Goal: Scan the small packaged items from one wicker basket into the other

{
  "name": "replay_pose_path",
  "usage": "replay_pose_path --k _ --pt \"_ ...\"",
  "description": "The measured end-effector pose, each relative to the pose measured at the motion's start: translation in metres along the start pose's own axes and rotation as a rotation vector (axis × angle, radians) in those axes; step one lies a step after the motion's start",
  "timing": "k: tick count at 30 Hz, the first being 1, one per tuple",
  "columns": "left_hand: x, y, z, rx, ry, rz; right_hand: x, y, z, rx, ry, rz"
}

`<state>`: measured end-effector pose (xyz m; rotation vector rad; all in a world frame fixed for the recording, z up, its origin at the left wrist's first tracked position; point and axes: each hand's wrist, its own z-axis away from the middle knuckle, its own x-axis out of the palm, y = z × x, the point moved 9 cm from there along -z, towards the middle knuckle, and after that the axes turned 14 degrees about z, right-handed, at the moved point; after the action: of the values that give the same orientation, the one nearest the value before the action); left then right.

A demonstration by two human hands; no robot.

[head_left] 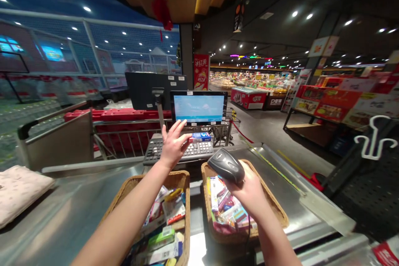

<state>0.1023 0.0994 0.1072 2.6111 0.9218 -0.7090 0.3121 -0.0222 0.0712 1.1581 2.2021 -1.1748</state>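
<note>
Between the thumb and fingers of my left hand (174, 143) is one end of a small blue and red box (201, 136), held above the keyboard (199, 149); the other fingers are raised. My right hand (247, 185) is wrapped round a black handheld scanner (226, 165), its head pointing up and to the left over the right wicker basket (274, 212). Small colourful packets (229, 208) fill that basket. Under my left forearm, the left wicker basket (187, 220) holds more packets and boxes (174, 210).
Behind the keyboard stands a lit monitor (199, 107), with a larger dark screen (145, 90) to its left. A pale patterned cloth item (23, 191) lies on the metal counter (77, 208) at left. White hooks (374, 139) hang at right.
</note>
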Motion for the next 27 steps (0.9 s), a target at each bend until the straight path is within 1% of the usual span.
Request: replay_pose_path --k 5,10,16,21,27 --pt "-0.01 -0.013 0.004 -0.022 0.004 -0.009 0.009 -0.011 0.002 -0.002 -0.044 -0.009" --pt "-0.016 -0.019 0.01 -0.052 -0.009 0.016 0.017 -0.017 0.008 -0.011 -0.088 0.012" --pt "-0.024 -0.024 0.023 -0.073 -0.015 0.018 0.023 -0.027 0.011 -0.017 -0.072 0.036" --pt "-0.029 -0.037 0.042 -0.115 -0.047 0.003 0.034 -0.036 0.011 -0.036 -0.089 0.054" --pt "-0.037 -0.054 0.081 -0.2 -0.079 0.006 0.053 -0.043 0.014 -0.059 -0.123 0.059"
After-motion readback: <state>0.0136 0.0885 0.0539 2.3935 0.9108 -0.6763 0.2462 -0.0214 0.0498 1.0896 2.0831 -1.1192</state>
